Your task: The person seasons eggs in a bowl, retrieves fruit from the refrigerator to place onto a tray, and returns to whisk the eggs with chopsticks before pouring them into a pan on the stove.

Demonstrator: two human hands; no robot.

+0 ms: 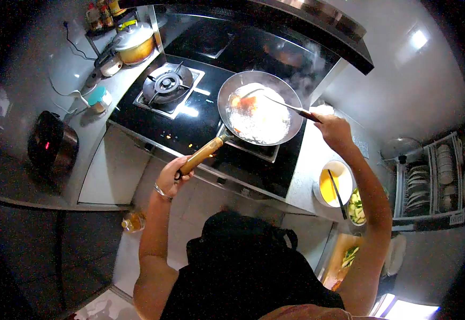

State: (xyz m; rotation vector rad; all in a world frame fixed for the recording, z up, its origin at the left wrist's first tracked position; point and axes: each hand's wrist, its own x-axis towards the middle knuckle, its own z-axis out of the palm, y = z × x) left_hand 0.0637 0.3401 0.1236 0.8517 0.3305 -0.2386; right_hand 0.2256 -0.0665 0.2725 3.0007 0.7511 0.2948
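My left hand (171, 178) is closed around the wooden handle of a wok (225, 95), which sits over the right burner. In my right hand (332, 130) I grip the dark handle of a metal spatula (283, 103). Its head reaches into the wok, near some orange-red food (247, 103) left of the middle. Strong glare whitens much of the wok's inside, so the rest of the contents is hard to make out. Steam rises behind the wok.
A bare gas burner (169, 83) lies to the left, with a lidded pot (135, 45) beyond it. At right stand a bowl of yellow liquid (328, 186) with chopsticks across it, and a bowl of cut green vegetables (356, 208). A range hood (317, 26) hangs overhead.
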